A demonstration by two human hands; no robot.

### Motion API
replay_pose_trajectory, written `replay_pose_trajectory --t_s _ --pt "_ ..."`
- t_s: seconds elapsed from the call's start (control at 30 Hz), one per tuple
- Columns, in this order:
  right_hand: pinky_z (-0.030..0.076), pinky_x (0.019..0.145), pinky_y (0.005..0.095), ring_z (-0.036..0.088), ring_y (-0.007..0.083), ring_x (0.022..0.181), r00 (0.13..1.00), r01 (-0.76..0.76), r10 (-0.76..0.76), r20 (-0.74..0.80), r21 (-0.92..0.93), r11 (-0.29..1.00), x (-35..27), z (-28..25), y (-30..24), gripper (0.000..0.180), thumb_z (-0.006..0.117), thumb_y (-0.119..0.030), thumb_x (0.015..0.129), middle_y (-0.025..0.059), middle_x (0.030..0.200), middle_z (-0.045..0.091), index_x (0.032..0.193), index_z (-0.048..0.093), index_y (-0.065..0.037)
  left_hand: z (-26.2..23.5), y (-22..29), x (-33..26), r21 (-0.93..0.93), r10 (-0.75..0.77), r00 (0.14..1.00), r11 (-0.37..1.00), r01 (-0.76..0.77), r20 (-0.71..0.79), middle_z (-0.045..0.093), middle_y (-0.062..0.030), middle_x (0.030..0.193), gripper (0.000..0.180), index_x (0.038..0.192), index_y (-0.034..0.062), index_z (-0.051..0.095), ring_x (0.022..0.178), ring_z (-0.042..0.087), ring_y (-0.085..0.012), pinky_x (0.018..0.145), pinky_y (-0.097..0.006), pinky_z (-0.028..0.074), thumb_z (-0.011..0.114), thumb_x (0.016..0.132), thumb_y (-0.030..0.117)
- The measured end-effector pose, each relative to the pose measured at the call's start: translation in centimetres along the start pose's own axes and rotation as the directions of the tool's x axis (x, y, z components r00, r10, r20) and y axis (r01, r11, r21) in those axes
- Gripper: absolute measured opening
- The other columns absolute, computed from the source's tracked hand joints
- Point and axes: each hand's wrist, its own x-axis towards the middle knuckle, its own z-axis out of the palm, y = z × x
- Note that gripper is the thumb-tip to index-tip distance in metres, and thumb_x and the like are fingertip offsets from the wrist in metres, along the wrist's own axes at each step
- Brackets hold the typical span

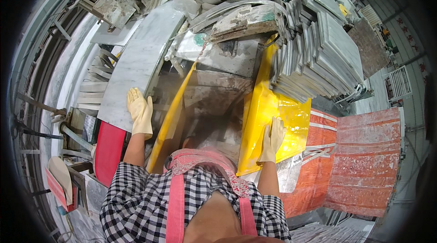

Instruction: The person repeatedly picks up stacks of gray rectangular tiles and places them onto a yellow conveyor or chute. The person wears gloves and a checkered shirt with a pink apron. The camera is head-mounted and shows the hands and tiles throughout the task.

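Marble, likely heavy, stiff and brittle and best held by its long edges, the slab (133,65) lies left of the yellow sheet (268,106), left hand (139,111) flat, open on its sheet-side edge, right hand (272,140) loosely open on the sheet, neither gripping anything.
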Motion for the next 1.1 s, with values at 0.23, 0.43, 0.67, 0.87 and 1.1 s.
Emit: replay_pose_trajectory --t_s 0.23,0.43,0.67,0.87,1.1 --pt "0.021 0.124 0.0535 0.039 0.0359 0.146 0.999 0.010 -0.010 -0.042 0.014 1.000 -0.16 0.17 -0.08 0.046 0.059 -0.018 0.099 0.0170 0.154 0.050 0.144 0.054 -0.006 -0.02 -0.03 0.01 0.009 -0.010 0.999 1.000 0.009 0.034 0.048 -0.0338 0.150 0.071 0.145 -0.0117 0.048 0.143 0.042 -0.0446 0.124 -0.046 0.029 0.066 0.094 0.034" --pt "0.024 0.122 0.0537 0.042 0.0375 0.143 0.999 0.022 -0.024 -0.040 -0.035 0.999 0.07 0.02 -0.05 0.046 0.061 -0.016 0.098 0.0183 0.152 0.052 0.142 0.056 -0.006 0.12 -0.01 0.13 0.021 -0.029 0.998 0.999 0.028 0.052 0.047 -0.0323 0.152 0.072 0.146 -0.0110 0.047 0.145 0.041 -0.0438 0.125 -0.046 0.027 0.065 0.095 0.036" --pt "0.026 0.120 0.0540 0.043 0.0375 0.142 0.996 0.060 -0.062 -0.071 -0.036 0.998 0.02 0.13 0.01 0.047 0.064 -0.014 0.095 0.0177 0.149 0.054 0.141 0.056 -0.005 0.10 0.07 0.13 0.023 -0.034 0.997 0.999 0.033 0.067 0.047 -0.0307 0.152 0.072 0.146 -0.0102 0.047 0.145 0.041 -0.0421 0.125 -0.045 0.026 0.065 0.095 0.037" --pt "0.026 0.120 0.0549 0.043 0.0373 0.142 0.997 0.044 -0.046 -0.062 -0.032 0.999 -0.01 0.11 0.02 0.047 0.063 -0.014 0.096 0.0172 0.149 0.054 0.141 0.056 -0.005 -0.04 0.22 0.27 0.037 -0.053 0.994 0.998 0.050 0.094 0.046 -0.0287 0.154 0.073 0.148 -0.0095 0.047 0.147 0.040 -0.0399 0.126 -0.044 0.024 0.063 0.095 0.038" --pt "0.026 0.120 0.0551 0.042 0.0366 0.143 0.997 0.039 -0.040 -0.059 -0.024 0.999 0.02 0.03 -0.16 0.044 0.061 -0.016 0.098 0.0174 0.149 0.053 0.141 0.056 -0.005 0.14 0.15 0.16 0.010 -0.051 0.995 0.999 0.050 0.084 0.045 -0.0306 0.154 0.073 0.147 -0.0107 0.046 0.146 0.040 -0.0419 0.126 -0.045 0.025 0.064 0.095 0.037"
